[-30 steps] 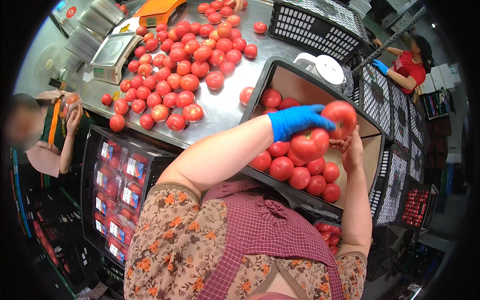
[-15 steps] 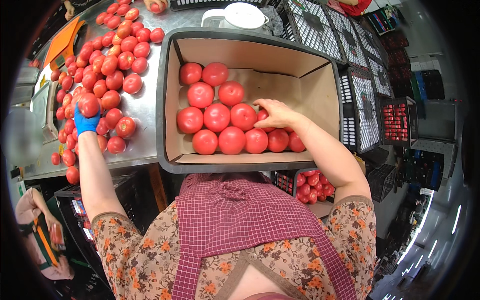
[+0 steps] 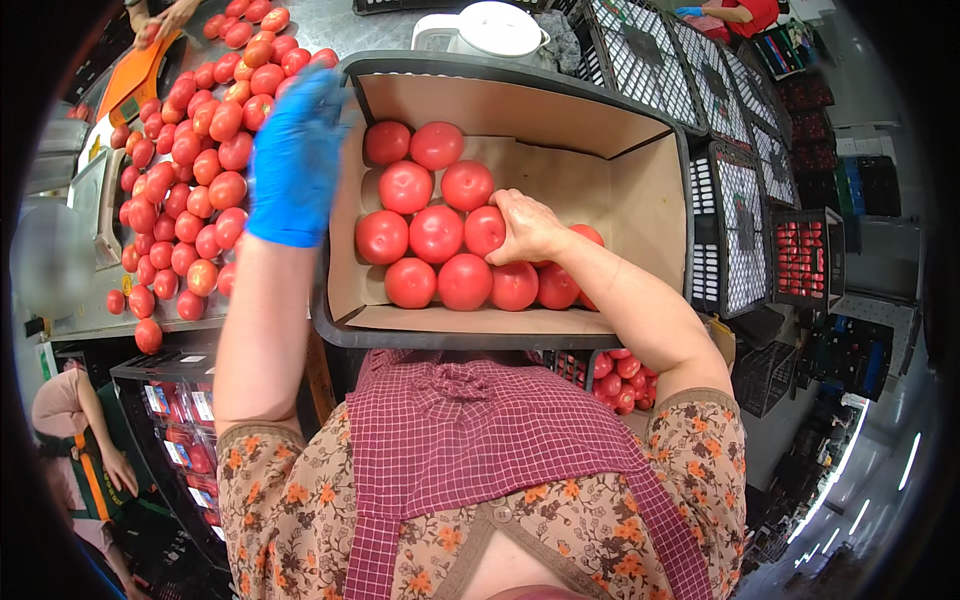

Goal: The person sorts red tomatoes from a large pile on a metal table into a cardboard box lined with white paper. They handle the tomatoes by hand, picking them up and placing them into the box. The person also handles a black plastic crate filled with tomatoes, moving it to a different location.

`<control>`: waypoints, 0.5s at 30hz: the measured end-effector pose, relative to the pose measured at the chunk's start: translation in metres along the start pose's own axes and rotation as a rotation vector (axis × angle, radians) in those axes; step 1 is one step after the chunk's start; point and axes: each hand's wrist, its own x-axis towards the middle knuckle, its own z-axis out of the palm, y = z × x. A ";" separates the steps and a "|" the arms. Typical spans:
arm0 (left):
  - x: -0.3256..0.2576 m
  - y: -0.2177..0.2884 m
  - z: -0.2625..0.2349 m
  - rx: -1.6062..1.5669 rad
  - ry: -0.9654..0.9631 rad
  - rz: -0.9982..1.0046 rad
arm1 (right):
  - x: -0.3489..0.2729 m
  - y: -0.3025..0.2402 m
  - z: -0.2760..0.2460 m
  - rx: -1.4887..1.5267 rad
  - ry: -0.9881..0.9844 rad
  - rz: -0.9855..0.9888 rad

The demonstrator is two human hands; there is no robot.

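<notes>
My left hand (image 3: 293,160), in a blue glove, is raised over the left rim of a black crate (image 3: 328,285) lined with brown cardboard (image 3: 628,185). Motion smears its fingers, and whether a tomato is in them is hidden. Inside the crate, large red tomatoes (image 3: 436,234) sit in rows toward the left and front. My bare right hand (image 3: 530,228) curls its fingers and thumb around the right side of one tomato (image 3: 483,230) in the second row from the front. Some front-row tomatoes are partly covered by my right hand and forearm.
Loose tomatoes (image 3: 187,146) spread over the metal table (image 3: 345,28) to the left. A white scale (image 3: 490,32) stands behind the crate. Black crates (image 3: 735,225) are stacked at the right. Another person's hands (image 3: 160,22) show at the far left.
My left hand, which held a tomato over the pile, has swung right to the crate's rim. My right hand has shifted slightly left onto a tomato.
</notes>
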 end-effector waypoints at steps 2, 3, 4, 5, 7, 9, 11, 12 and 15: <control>-0.008 -0.020 0.029 -0.064 -0.071 -0.131 | -0.002 -0.003 -0.004 -0.011 0.020 -0.010; -0.012 -0.027 0.040 0.067 -0.087 -0.121 | -0.003 -0.001 -0.007 0.046 0.037 -0.009; -0.015 -0.035 0.048 0.198 -0.105 -0.110 | -0.003 0.002 -0.011 0.104 0.055 -0.007; -0.017 -0.040 0.051 0.328 -0.118 -0.094 | -0.004 0.003 -0.017 0.159 0.070 -0.011; -0.020 -0.048 0.043 0.599 -0.356 -0.066 | -0.006 0.010 -0.035 0.583 -0.039 0.049; -0.027 -0.051 0.041 0.902 -0.601 -0.022 | -0.005 0.007 -0.042 1.210 -0.162 0.047; -0.023 -0.059 0.040 0.865 -0.730 -0.099 | -0.016 -0.001 -0.049 1.561 -0.233 0.017; -0.024 -0.057 0.045 0.793 -0.765 -0.184 | -0.016 -0.005 -0.052 1.659 -0.317 -0.044; -0.023 -0.058 0.053 0.673 -0.777 -0.342 | -0.012 -0.014 -0.053 1.637 -0.324 -0.077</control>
